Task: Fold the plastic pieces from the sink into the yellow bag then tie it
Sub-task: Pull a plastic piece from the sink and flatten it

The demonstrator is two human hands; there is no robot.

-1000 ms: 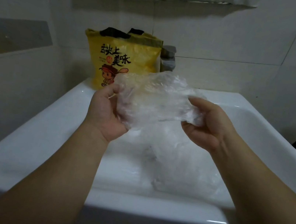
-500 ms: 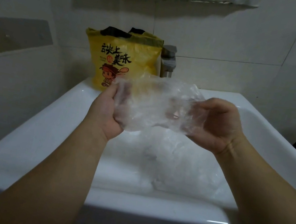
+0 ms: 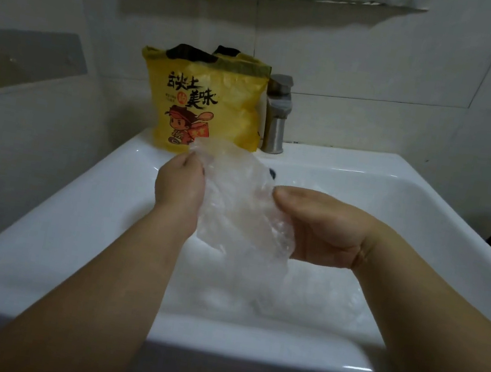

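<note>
Clear, crinkled film is hanging between both hands above the basin. The left grip (image 3: pixel 179 188) is pinching the upper edge of the plastic piece (image 3: pixel 235 203), and the right grip (image 3: pixel 321 226) is clamping its other side, thumb over curled fingers, so neither grip is free. The sheet is looking thin, slick and springy, so a light pinch is risking a slip, and any fold is likely to be popping open again unless it is pressed flat. If dropped, it would be landing among the loose plastic (image 3: pixel 300 297) lying crumpled and cloudy in the white glazed sink (image 3: pixel 71 222), where one piece is hard to tell from another. Further back, the yellow bag (image 3: pixel 208 106) is standing soft-sided on the rim, just beside the brushed metal tap (image 3: pixel 276 113), its mouth sagging. Stuffing it one-handed is risking tipping it into the basin.
</note>
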